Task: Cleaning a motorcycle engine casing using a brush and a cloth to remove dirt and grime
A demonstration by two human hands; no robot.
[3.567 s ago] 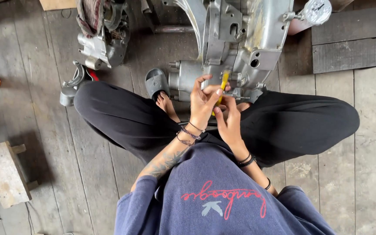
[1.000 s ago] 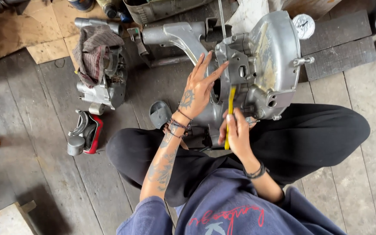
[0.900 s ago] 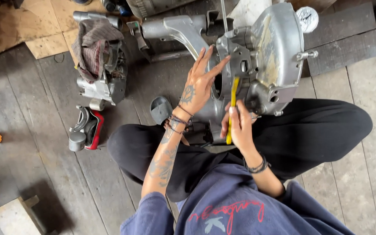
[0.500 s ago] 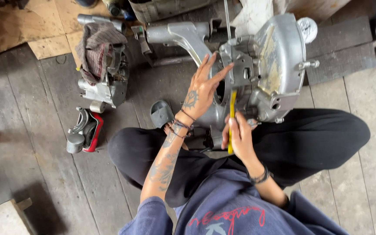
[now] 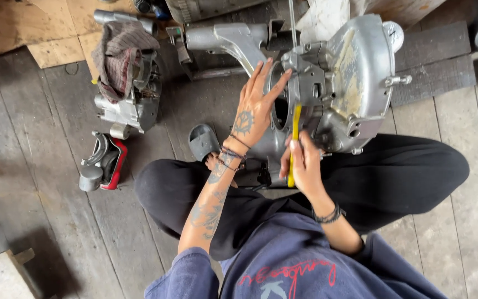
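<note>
a person sits cross-legged on the grey plank floor point(image 5: 40, 221) with a large silver cast-metal engine casing point(image 5: 355, 83) in front of the knees. the left hand point(image 5: 255, 108) lies flat, fingers spread, against the casing's round opening; the right hand point(image 5: 305, 163) is clenched around a yellow-handled tool point(image 5: 295, 127), held upright just below that opening. the work looks mid-way: the casing stands partly stripped. the tool's tip is hidden. left of the casing, a rag-draped engine part point(image 5: 125, 83) lies apart.
</note>
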